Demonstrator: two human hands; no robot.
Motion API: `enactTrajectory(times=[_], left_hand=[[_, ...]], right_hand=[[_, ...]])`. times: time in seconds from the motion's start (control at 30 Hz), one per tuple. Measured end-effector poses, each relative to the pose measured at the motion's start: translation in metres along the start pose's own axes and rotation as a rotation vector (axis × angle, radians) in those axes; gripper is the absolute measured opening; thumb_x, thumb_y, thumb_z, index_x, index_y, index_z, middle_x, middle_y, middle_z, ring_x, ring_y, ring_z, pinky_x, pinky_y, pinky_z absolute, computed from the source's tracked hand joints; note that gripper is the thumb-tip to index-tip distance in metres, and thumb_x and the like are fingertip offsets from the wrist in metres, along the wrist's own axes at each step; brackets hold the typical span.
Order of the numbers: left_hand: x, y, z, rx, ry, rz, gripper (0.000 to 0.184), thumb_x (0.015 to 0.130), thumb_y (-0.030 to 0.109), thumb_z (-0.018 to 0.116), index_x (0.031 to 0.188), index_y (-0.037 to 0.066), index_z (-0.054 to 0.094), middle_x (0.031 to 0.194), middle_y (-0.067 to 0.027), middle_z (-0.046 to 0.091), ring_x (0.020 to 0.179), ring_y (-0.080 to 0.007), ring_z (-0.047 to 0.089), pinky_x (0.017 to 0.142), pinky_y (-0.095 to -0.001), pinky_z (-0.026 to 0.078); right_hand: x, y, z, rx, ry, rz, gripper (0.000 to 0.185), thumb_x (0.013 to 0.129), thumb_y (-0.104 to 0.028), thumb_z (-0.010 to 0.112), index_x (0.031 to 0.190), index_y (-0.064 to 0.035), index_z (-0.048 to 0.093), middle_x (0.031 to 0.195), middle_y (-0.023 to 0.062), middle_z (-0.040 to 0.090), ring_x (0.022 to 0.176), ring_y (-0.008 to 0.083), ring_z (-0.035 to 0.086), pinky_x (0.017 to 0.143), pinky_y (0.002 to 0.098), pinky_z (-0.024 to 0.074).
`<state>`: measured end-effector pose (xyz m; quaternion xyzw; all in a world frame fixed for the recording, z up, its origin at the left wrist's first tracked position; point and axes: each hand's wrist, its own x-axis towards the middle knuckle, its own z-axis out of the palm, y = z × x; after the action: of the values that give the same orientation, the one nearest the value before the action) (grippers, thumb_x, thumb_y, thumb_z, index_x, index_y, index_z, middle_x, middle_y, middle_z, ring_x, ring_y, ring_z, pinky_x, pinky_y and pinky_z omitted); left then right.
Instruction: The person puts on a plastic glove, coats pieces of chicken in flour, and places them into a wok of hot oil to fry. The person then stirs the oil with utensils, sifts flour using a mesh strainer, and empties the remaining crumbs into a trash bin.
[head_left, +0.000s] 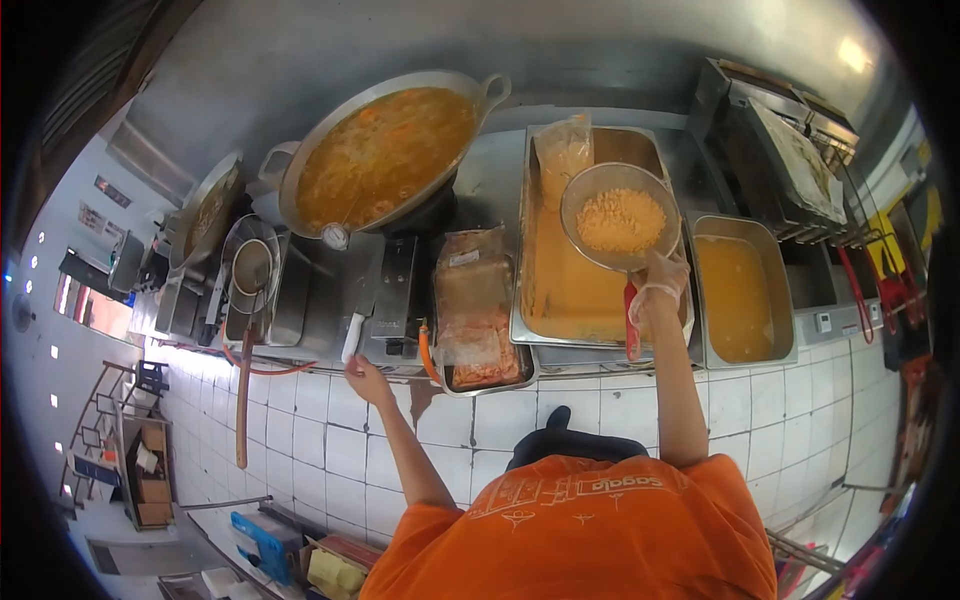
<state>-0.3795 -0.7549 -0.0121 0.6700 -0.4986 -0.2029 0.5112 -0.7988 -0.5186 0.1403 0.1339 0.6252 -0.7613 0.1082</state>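
My right hand (pixel 660 277), in a thin clear glove, grips a round mesh strainer (pixel 585 190) at its near edge. Orange-yellow breading crumbs (pixel 620 220) fill the middle of it. A red handle (pixel 632 325) points down toward me beside that hand. Beneath the strainer is a large steel pan (pixel 517 310) with a layer of fine orange breading (pixel 570 300). My left hand (pixel 368 381) is curled closed at the lower end of a white handle (pixel 353 338) lying at the counter's edge; whether the fingers hold it is hidden.
A big wok (pixel 287 205) of bubbling oil stands at the back left. Raw meat (pixel 482 355) in a tray lies between my hands. A pan of yellow liquid (pixel 740 295) is at right. A wooden-handled strainer (pixel 243 400) juts over the left edge; fryer baskets (pixel 790 165) stand far right.
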Motion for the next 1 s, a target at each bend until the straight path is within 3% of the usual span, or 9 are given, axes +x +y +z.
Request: enactTrajectory(times=[0.13, 0.2, 0.3, 0.4, 0.6, 0.67, 0.77, 0.93, 1.0], left_hand=[[0.046, 0.127, 0.006, -0.17, 0.021, 0.508, 0.034, 0.085, 0.024, 0.058, 0.11, 0.001, 0.054, 0.105, -0.0131, 0.056, 0.097, -0.0229, 0.052, 0.082, -0.0338, 0.042], [0.055, 0.175, -0.013, -0.198, -0.016, 0.441, 0.032, 0.085, 0.022, 0.058, 0.109, 0.002, 0.054, 0.106, -0.0125, 0.056, 0.099, -0.0218, 0.05, 0.081, -0.0338, 0.042], [0.104, 0.141, -0.025, -0.019, 0.104, 0.497, 0.03, 0.084, 0.019, 0.057, 0.108, 0.003, 0.055, 0.105, -0.0118, 0.056, 0.096, -0.0223, 0.052, 0.081, -0.0345, 0.041], [0.123, 0.135, -0.038, -0.088, 0.145, 0.498, 0.029, 0.083, 0.018, 0.057, 0.108, 0.003, 0.055, 0.103, -0.0114, 0.057, 0.09, -0.0231, 0.053, 0.081, -0.0349, 0.041], [0.093, 0.213, -0.025, 0.036, -0.147, 0.723, 0.027, 0.078, 0.023, 0.064, 0.104, 0.014, 0.06, 0.101, -0.0067, 0.059, 0.091, -0.0252, 0.052, 0.078, -0.0354, 0.041], [0.083, 0.231, -0.006, 0.16, -0.116, 0.999, 0.033, 0.074, 0.028, 0.068, 0.104, 0.017, 0.061, 0.099, -0.007, 0.059, 0.093, -0.0272, 0.052, 0.079, -0.0387, 0.041], [0.077, 0.242, 0.02, 0.201, -0.146, 0.967, 0.038, 0.068, 0.03, 0.072, 0.1, 0.016, 0.06, 0.1, -0.0081, 0.058, 0.092, -0.0303, 0.053, 0.077, -0.0419, 0.042], [0.082, 0.244, 0.034, 0.071, -0.22, 0.932, 0.044, 0.062, 0.021, 0.077, 0.099, 0.01, 0.057, 0.096, -0.0105, 0.057, 0.088, -0.0321, 0.055, 0.072, -0.0409, 0.045], [0.081, 0.241, 0.034, 0.076, -0.151, 0.9, 0.045, 0.058, 0.017, 0.08, 0.096, 0.007, 0.057, 0.089, -0.0109, 0.058, 0.077, -0.0264, 0.059, 0.067, -0.0356, 0.049]], right_hand=[[0.078, 0.063, -0.005, -0.23, -0.372, -0.276, 0.011, 0.075, -0.012, 0.058, 0.078, -0.002, 0.057, 0.071, 0.0082, 0.059, 0.052, 0.0139, 0.054, 0.042, 0.0265, 0.0414], [0.107, 0.09, -0.025, -0.309, -0.364, -0.469, 0.008, 0.073, -0.011, 0.059, 0.074, -0.0037, 0.058, 0.069, 0.008, 0.059, 0.052, 0.013, 0.053, 0.04, 0.0279, 0.0381], [0.017, 0.032, -0.015, 0.025, -0.035, -0.121, 0.009, 0.072, -0.008, 0.061, 0.079, -0.0021, 0.059, 0.069, 0.0043, 0.058, 0.053, 0.0127, 0.05, 0.045, 0.0287, 0.0391], [0.035, 0.032, -0.013, 0.01, -0.317, -0.121, 0.025, 0.071, -0.005, 0.063, 0.094, 0.0009, 0.058, 0.08, 0.0064, 0.062, 0.064, 0.0154, 0.059, 0.054, 0.0276, 0.0467], [0.006, 0.026, -0.016, 0.066, -0.2, -0.011, 0.019, 0.076, -0.01, 0.06, 0.091, 0.0011, 0.06, 0.083, 0.0066, 0.063, 0.078, 0.0171, 0.059, 0.066, 0.0264, 0.0472], [0.018, 0.024, -0.007, -0.095, -0.26, -0.164, 0.02, 0.075, -0.01, 0.061, 0.092, 0.0014, 0.059, 0.085, 0.0075, 0.063, 0.077, 0.0172, 0.06, 0.065, 0.0265, 0.0483], [0.024, 0.025, -0.002, -0.463, -0.394, -0.416, 0.023, 0.074, -0.01, 0.063, 0.093, 0.0021, 0.059, 0.087, 0.0094, 0.065, 0.074, 0.0173, 0.062, 0.062, 0.0269, 0.0503], [0.002, 0.022, -0.01, 0.131, -0.193, -0.078, 0.014, 0.074, -0.009, 0.062, 0.084, 0.0009, 0.061, 0.074, 0.0062, 0.062, 0.058, 0.0111, 0.056, 0.05, 0.0263, 0.0475], [0.007, 0.012, -0.012, -0.02, -0.176, 0.014, 0.014, 0.074, -0.008, 0.063, 0.086, -0.0003, 0.061, 0.07, 0.0035, 0.06, 0.059, 0.0101, 0.056, 0.051, 0.0263, 0.0477]])
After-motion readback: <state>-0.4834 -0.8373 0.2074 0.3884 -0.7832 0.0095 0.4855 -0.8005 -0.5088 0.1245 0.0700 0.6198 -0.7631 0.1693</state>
